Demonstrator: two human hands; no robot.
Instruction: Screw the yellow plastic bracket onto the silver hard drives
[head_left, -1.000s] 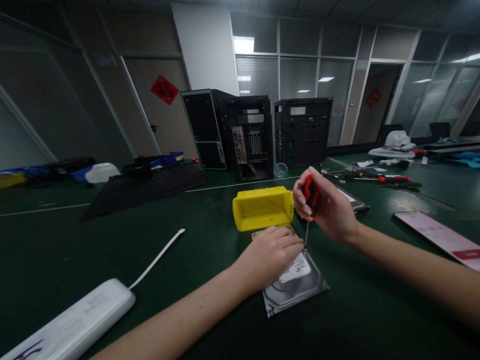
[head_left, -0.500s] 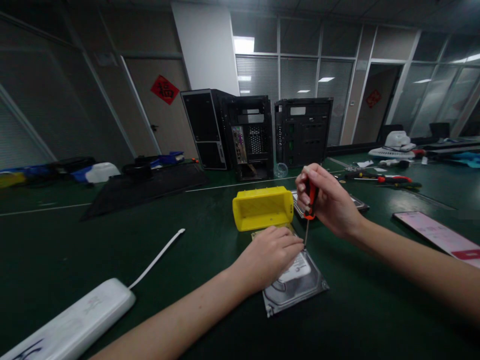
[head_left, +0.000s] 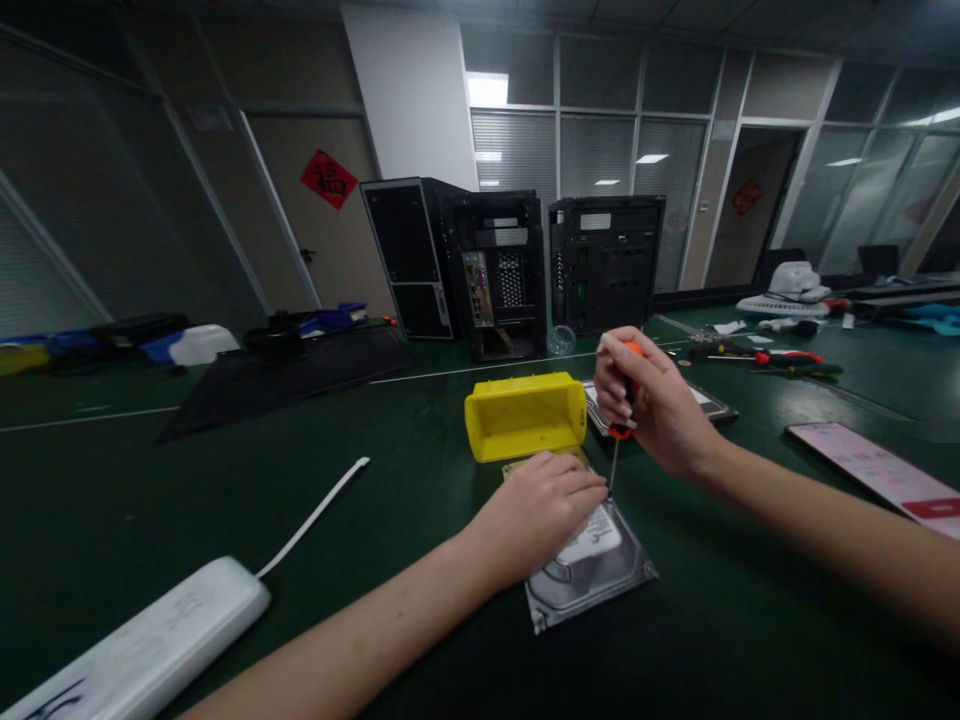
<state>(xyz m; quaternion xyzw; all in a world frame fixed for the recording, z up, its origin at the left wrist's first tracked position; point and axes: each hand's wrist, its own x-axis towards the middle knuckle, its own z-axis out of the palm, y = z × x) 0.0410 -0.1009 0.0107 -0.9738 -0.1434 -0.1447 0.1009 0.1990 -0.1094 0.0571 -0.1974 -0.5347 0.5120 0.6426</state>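
A silver hard drive [head_left: 592,580] with a white label lies flat on the green tabletop. Across its far half rests my left hand [head_left: 551,510], fingers together and gripping the drive; part of the label is hidden beneath it. My right hand [head_left: 649,395] is closed round the red and black handle of a screwdriver [head_left: 615,465]. The shaft points down, its tip at the drive's right edge close to my left fingertips. Just beyond the drive, a yellow plastic bin [head_left: 525,415] lies with its opening towards me. A second hard drive [head_left: 716,405] sits partly behind my right hand.
A white power strip [head_left: 165,640] is at the lower left, a phone [head_left: 885,465] at the right. Several hand tools [head_left: 787,358] lie farther back. Black computer cases [head_left: 495,275] stand behind the bin, near a small clear round container [head_left: 561,340].
My right hand has turned slightly and its fingers have shifted round the screwdriver handle. The tip stays at the same spot, and my left hand and the drive have not moved.
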